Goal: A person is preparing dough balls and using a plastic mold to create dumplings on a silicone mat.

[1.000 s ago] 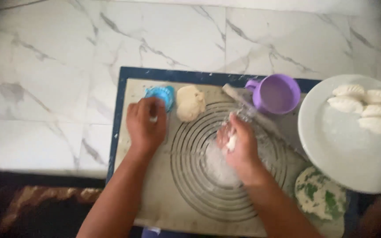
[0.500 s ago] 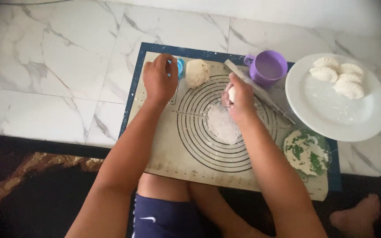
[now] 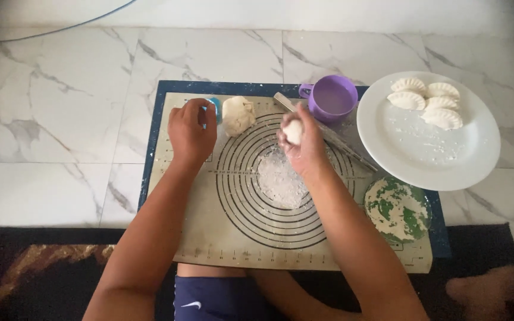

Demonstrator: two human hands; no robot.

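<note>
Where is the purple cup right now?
The purple cup stands at the far edge of the baking mat, right of the dough lump and just left of the white plate of dumplings, beyond the right hand.

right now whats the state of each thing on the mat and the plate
left hand: closed over blue cutter
right hand: holding dough ball
dough lump: resting on mat
purple cup: upright
white plate: floury, four dumplings
green bowl: flour inside
</note>
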